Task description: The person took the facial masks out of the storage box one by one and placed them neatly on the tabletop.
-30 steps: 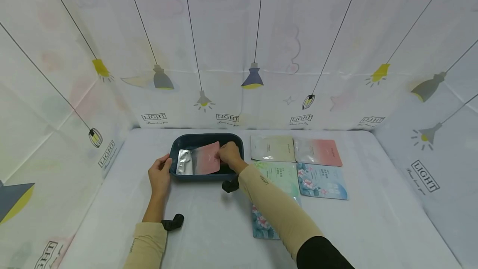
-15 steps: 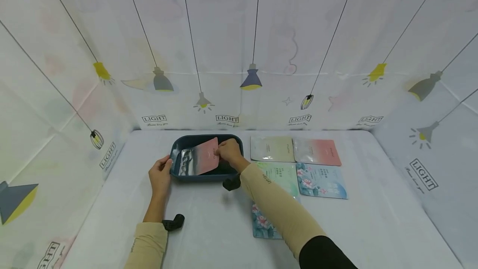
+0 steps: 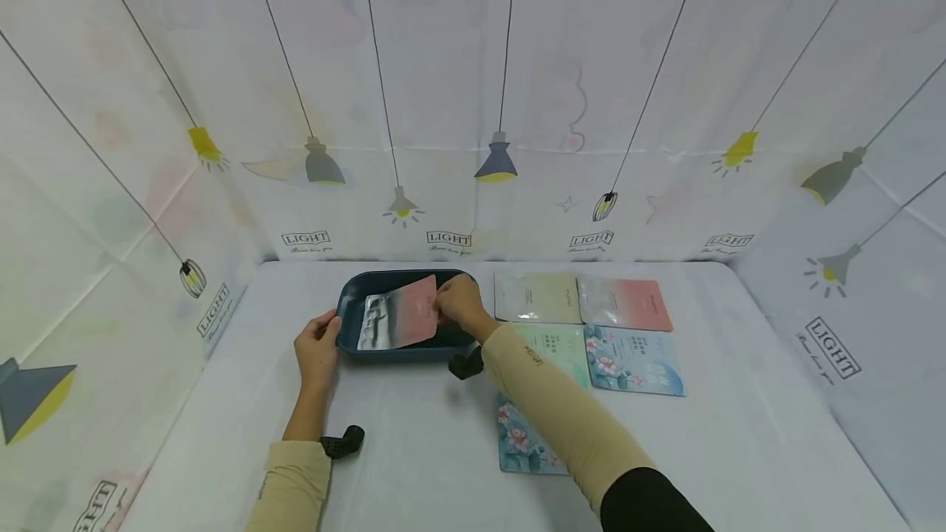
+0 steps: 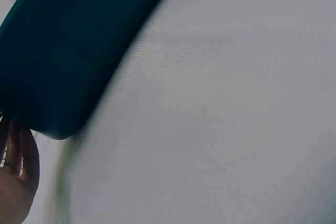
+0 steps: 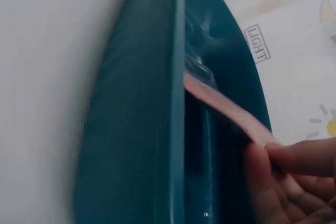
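A dark teal tray [image 3: 402, 357] stands at the back left of the table. The left hand [image 3: 318, 351] grips its left end, thumb at the rim and the other fingers along the outside wall; the left wrist view catches those fingers [image 4: 30, 156] below the tray's corner. Over the tray, the right hand [image 3: 461, 304] pinches the right edge of a pink and silver sachet [image 3: 416, 310] between thumb and fingers. That sachet lies tilted, its silver end low inside the tray. In the right wrist view the pinched pink edge [image 5: 231, 109] rises above the tray floor.
Right of the tray, several flat sachets lie on the white table: a beige one [image 3: 538, 297], a pink one [image 3: 626, 303], a green one [image 3: 554, 350] and a blue floral one [image 3: 636, 360]. Another floral one [image 3: 523, 437] is partly under the right forearm. A printed cloth [image 3: 414, 105] hangs behind.
The pinched sachet's right edge was lifted from lower in the tray, and the sachet has turned and shifted slightly right with the right hand. The left hand has stayed on the tray.
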`<action>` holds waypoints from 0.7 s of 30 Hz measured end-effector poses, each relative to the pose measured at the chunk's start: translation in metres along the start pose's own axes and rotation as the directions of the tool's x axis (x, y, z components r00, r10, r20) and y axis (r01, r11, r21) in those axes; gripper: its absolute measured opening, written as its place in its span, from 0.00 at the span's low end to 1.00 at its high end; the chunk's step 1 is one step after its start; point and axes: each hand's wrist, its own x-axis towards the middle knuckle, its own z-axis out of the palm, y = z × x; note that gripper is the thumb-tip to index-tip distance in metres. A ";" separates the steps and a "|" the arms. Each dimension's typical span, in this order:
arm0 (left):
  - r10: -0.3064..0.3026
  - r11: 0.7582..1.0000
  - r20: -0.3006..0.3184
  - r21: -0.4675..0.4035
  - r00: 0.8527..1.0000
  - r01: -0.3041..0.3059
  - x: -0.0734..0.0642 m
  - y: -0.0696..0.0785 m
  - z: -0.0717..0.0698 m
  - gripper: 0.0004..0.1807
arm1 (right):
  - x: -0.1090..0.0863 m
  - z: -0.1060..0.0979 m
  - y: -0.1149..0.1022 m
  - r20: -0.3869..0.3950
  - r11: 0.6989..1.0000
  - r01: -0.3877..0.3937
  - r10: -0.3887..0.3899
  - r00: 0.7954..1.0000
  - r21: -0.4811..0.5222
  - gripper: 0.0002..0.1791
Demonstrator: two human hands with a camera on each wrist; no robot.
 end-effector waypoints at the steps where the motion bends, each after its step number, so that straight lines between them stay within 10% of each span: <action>1: -0.001 1.000 0.001 0.000 1.000 0.001 0.000 0.000 0.000 0.16 | 0.000 0.000 0.001 0.006 1.000 0.004 -0.004 1.000 0.025 0.06; 21: 0.004 1.000 0.019 -0.001 1.000 -0.004 -0.002 0.001 -0.003 0.17 | -0.009 -0.032 0.003 0.062 0.960 -0.023 0.006 0.998 0.279 0.09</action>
